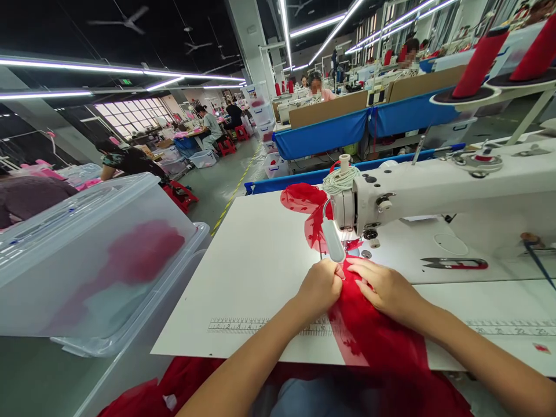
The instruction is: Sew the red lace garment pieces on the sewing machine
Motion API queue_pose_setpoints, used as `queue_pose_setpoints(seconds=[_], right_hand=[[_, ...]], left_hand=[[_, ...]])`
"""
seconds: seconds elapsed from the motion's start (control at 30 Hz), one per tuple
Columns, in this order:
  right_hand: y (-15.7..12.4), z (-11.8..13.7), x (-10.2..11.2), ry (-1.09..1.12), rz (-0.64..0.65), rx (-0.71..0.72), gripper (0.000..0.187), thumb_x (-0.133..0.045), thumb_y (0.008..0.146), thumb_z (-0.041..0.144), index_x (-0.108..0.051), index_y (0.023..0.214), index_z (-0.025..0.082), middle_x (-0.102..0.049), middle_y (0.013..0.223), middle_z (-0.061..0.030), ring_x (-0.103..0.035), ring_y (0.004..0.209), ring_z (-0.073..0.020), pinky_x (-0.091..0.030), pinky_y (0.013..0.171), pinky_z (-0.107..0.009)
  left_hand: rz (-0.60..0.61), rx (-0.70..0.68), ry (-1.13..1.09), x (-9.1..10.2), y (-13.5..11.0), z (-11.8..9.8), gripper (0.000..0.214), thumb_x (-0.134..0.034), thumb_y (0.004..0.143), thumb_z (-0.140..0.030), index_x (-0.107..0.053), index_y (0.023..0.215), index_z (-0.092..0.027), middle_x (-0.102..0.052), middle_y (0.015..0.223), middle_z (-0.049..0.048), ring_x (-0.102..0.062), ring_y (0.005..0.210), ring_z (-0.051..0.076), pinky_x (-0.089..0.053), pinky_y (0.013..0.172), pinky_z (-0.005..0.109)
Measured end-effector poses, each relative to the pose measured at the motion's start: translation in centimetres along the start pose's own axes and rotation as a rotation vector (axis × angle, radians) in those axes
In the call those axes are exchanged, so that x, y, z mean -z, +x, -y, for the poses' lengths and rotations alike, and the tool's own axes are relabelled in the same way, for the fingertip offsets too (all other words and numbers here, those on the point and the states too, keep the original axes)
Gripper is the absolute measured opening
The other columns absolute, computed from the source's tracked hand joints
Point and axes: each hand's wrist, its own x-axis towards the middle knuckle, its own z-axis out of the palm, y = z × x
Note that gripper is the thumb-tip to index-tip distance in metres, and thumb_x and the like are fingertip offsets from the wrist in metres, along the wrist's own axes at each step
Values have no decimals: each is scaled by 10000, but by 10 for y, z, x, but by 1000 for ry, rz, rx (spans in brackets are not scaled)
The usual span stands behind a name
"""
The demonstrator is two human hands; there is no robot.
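Note:
Red fabric [373, 336] lies on the white sewing table [260, 272], running under the head of a white sewing machine [434, 191] and out behind it. My left hand [319, 289] is curled, its fingers pinching the fabric just in front of the needle. My right hand [384, 289] rests on the fabric to the right, fingers pressed together and flat on the cloth. A small white lamp [333, 240] hangs over the needle area.
Red-handled thread snips [456, 263] lie right of the needle. A clear plastic bin [95, 260] with red pieces stands at the left. Red thread cones [480, 58] sit on a stand at top right. Other people work at benches behind.

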Motion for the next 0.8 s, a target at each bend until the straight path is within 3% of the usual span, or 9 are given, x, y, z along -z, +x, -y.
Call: queue_pose_setpoints(seconds=[0.13,0.27,0.33,0.43,0.63,0.8], right_hand=[[1,-10,11,-83,119,73,372,-412,879,97,-698,1084,219,-715,1285,-85,-710,1063,-240,-612,850,-395],[1,-12,10,-177,70,107,379,-406,823,50,-685,1029,204,-717,1280,-93,-713,981,-234,-611,771,-365],[1,-13,8,-187,55,121,382,-409,804,39,-682,1016,202,-711,1294,-87,-711,966,-223,-606,773,-349],[0,-16,8,-171,52,154,418,-410,791,31,-687,1058,195,-703,1309,-87,-702,1015,-219,-602,823,-346],[0,-19,9,-74,53,129,417,-434,834,51,-712,1097,219,-758,1138,-81,-697,1021,-232,-595,879,-382],[-2,-18,5,-125,-5,148,410,-395,856,44,-694,1095,190,-730,1234,-96,-696,1045,-230,-595,893,-383]], left_hand=[[-91,123,109,4,14,2,179,-547,846,-181,-481,682,-209,-536,725,25,-540,694,208,-427,644,323],[-231,113,236,4,22,7,164,-670,848,-289,-539,807,-200,-583,943,76,-559,937,273,-478,818,388],[-211,-40,262,0,22,9,77,-586,912,-220,-541,852,-202,-579,969,66,-554,905,231,-492,804,355],[-79,-244,253,-11,16,12,183,-431,979,-140,-525,836,-206,-561,873,33,-542,762,176,-490,697,294],[-79,-297,339,-19,6,10,204,-451,1031,-333,-532,908,-192,-585,909,67,-589,769,218,-537,640,330],[-61,-270,317,-18,2,11,124,-458,983,-250,-554,1012,-177,-620,1013,118,-630,887,267,-587,703,389]])
